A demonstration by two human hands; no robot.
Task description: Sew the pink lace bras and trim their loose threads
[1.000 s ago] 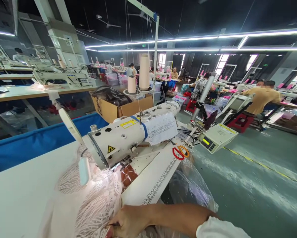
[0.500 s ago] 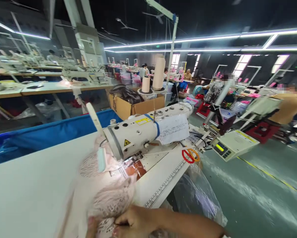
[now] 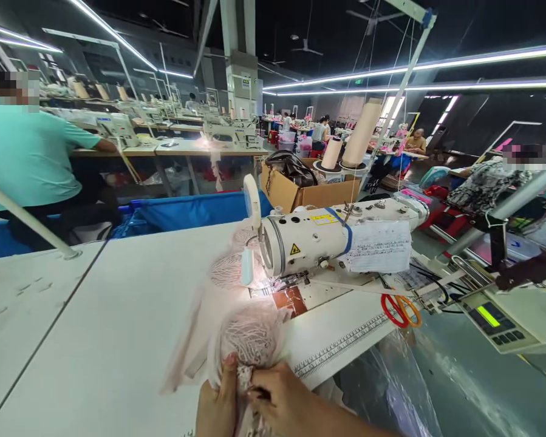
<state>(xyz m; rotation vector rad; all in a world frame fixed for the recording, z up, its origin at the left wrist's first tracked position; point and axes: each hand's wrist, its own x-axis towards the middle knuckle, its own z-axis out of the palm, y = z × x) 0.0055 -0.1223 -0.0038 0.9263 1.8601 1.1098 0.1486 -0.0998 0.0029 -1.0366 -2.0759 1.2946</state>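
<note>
Unlike 1 s ago, I see L hand (image 3: 215, 406); its fingers & R hand (image 3: 284, 394) pinch lace fabric (image 3: 249, 331). Sewing mach. (image 3: 309, 243) stands on white tbl. (image 3: 131, 328) in workshop.

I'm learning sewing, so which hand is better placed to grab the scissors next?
Probably the right hand: it's nearer the scissors. The left hand is farther off. Both hold lace, so the right should let go first.

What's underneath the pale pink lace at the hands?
The white tabletop shows beside the pale pink lace, as does a brown patch. The left hand and right hand grip the lace's near part. Whatever lies directly beneath the lace is covered.
</note>
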